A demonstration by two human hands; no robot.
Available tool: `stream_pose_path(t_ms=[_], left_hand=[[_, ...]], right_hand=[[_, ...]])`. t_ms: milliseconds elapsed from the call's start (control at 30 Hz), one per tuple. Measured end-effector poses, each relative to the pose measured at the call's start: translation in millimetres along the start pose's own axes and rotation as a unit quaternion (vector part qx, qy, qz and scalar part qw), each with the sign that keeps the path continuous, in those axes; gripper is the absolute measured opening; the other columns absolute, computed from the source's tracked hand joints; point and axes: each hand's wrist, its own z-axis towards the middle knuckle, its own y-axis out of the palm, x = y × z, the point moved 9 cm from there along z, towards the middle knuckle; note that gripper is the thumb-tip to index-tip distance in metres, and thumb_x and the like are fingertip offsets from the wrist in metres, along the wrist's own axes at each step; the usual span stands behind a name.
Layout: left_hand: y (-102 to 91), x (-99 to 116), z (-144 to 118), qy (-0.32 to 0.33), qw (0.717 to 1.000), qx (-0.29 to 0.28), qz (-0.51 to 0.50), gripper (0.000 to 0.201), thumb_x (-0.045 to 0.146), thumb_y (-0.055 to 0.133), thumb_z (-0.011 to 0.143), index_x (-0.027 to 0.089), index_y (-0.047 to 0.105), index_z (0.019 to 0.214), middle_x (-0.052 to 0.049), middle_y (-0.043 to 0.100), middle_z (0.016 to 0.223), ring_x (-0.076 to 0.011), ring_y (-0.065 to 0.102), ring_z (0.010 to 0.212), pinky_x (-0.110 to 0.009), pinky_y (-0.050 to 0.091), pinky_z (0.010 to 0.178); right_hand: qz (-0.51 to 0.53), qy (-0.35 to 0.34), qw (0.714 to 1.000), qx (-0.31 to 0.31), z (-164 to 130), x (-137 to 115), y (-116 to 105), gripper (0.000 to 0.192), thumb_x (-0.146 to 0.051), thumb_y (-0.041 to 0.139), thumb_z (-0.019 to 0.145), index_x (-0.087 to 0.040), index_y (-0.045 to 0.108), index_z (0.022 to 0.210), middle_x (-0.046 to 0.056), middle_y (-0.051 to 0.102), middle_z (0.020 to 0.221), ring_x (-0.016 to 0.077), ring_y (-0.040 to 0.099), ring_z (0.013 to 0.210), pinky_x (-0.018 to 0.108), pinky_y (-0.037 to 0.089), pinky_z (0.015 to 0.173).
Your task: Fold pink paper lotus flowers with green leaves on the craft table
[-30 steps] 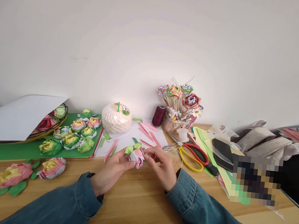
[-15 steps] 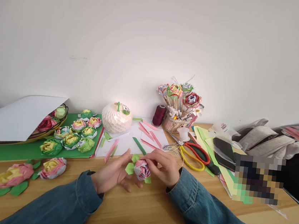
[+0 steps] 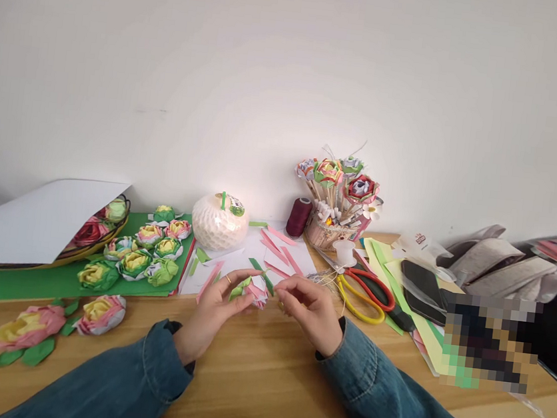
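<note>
A small folded paper flower (image 3: 255, 291), pink and white with green leaves, is held just above the desk (image 3: 259, 381) near the middle of its front half. It is pinched by the fingertips of the left hand (image 3: 211, 309) and touched by the fingers of the right hand (image 3: 310, 310), which are closed narrowly around it. Pink paper strips (image 3: 281, 253) are laid just behind. Scissors (image 3: 364, 292) are seen to the right, finished flowers (image 3: 145, 254) toward the left edge.

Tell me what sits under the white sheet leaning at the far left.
Under the white sheet a shallow basket pokes out, holding paper flowers, red and pale green. The rest of the basket and whatever else it holds are covered.
</note>
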Motion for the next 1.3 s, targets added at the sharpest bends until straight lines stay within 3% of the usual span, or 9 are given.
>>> stream_pose_path(t_ms=[67, 167, 300, 467, 667, 800, 933, 1133, 1300], left_hand=[[-5.4, 12, -1, 0.072, 0.995, 0.038, 0.057, 0.031, 0.027, 0.063, 0.073, 0.021, 0.057, 0.102, -0.006, 0.054, 0.116, -0.0217, 0.045, 0.112, -0.033, 0.035, 0.097], [-2.3, 25, -5, 0.164, 0.979, 0.034, 0.116, 0.025, 0.023, 0.058, 0.077, 0.023, 0.058, 0.102, -0.005, 0.053, 0.117, -0.0202, 0.041, 0.117, -0.034, 0.029, 0.101], [3.9, 36, -15, 0.262, 0.942, 0.024, 0.207, 0.025, 0.020, 0.051, 0.081, 0.027, 0.060, 0.102, -0.005, 0.051, 0.118, -0.0210, 0.043, 0.114, -0.036, 0.031, 0.099], [8.0, 42, -24, 0.318, 0.907, 0.027, 0.277, 0.031, 0.012, 0.050, 0.079, 0.031, 0.059, 0.103, -0.004, 0.052, 0.115, -0.0204, 0.047, 0.108, -0.036, 0.034, 0.097], [10.2, 42, -27, 0.339, 0.892, 0.024, 0.298, 0.038, 0.005, 0.050, 0.077, 0.032, 0.059, 0.101, -0.005, 0.051, 0.113, -0.0203, 0.050, 0.103, -0.036, 0.041, 0.090], [11.2, 41, -28, 0.344, 0.886, 0.023, 0.312, 0.041, 0.004, 0.049, 0.076, 0.034, 0.058, 0.102, -0.004, 0.051, 0.112, -0.0199, 0.052, 0.101, -0.035, 0.042, 0.087], [16.0, 41, -28, 0.341, 0.880, 0.009, 0.330, 0.040, 0.005, 0.048, 0.077, 0.034, 0.057, 0.103, -0.004, 0.052, 0.112, -0.0195, 0.053, 0.098, -0.036, 0.042, 0.087], [14.4, 41, -26, 0.329, 0.889, 0.020, 0.317, 0.034, 0.008, 0.050, 0.077, 0.031, 0.059, 0.100, -0.006, 0.053, 0.110, -0.0209, 0.052, 0.100, -0.038, 0.041, 0.087], [14.7, 40, -27, 0.343, 0.880, 0.019, 0.328, 0.038, 0.006, 0.048, 0.077, 0.033, 0.058, 0.103, -0.005, 0.052, 0.110, -0.0194, 0.053, 0.097, -0.034, 0.042, 0.085]], right_hand=[[0.104, 0.093, 0.989, -0.057, -1, 18, 14, 0.024, -0.037, 0.061, 0.073, -0.013, 0.063, 0.076, -0.002, 0.054, 0.056, 0.0061, 0.046, 0.044, 0.020, 0.038, 0.043], [0.202, 0.180, 0.959, -0.088, -5, 34, 28, 0.028, -0.037, 0.068, 0.066, -0.012, 0.066, 0.078, -0.002, 0.057, 0.056, 0.0041, 0.047, 0.041, 0.017, 0.037, 0.041], [0.271, 0.239, 0.928, -0.089, -10, 44, 35, 0.025, -0.033, 0.072, 0.061, -0.012, 0.068, 0.074, -0.002, 0.060, 0.056, 0.0029, 0.048, 0.040, 0.015, 0.036, 0.040], [0.315, 0.267, 0.907, -0.078, -13, 47, 37, 0.023, -0.030, 0.074, 0.059, -0.012, 0.067, 0.069, -0.003, 0.060, 0.054, 0.0024, 0.049, 0.040, 0.014, 0.037, 0.040], [0.317, 0.249, 0.914, -0.046, -11, 43, 29, 0.019, -0.028, 0.074, 0.059, -0.012, 0.066, 0.065, -0.004, 0.058, 0.052, 0.0026, 0.048, 0.041, 0.015, 0.036, 0.041], [0.330, 0.264, 0.904, -0.066, -12, 44, 34, 0.021, -0.029, 0.074, 0.059, -0.011, 0.064, 0.063, -0.004, 0.058, 0.050, 0.0026, 0.048, 0.039, 0.015, 0.036, 0.040], [0.308, 0.262, 0.912, -0.071, -12, 45, 35, 0.022, -0.028, 0.074, 0.058, -0.011, 0.060, 0.056, -0.004, 0.057, 0.047, 0.0025, 0.047, 0.037, 0.015, 0.036, 0.040], [0.311, 0.263, 0.911, -0.062, -12, 46, 33, 0.022, -0.028, 0.073, 0.057, -0.011, 0.064, 0.066, -0.003, 0.060, 0.051, 0.0049, 0.051, 0.039, 0.018, 0.040, 0.043], [0.293, 0.262, 0.916, -0.079, -12, 46, 35, 0.021, -0.028, 0.073, 0.059, -0.010, 0.063, 0.065, -0.002, 0.060, 0.053, 0.0046, 0.052, 0.041, 0.018, 0.041, 0.045]])
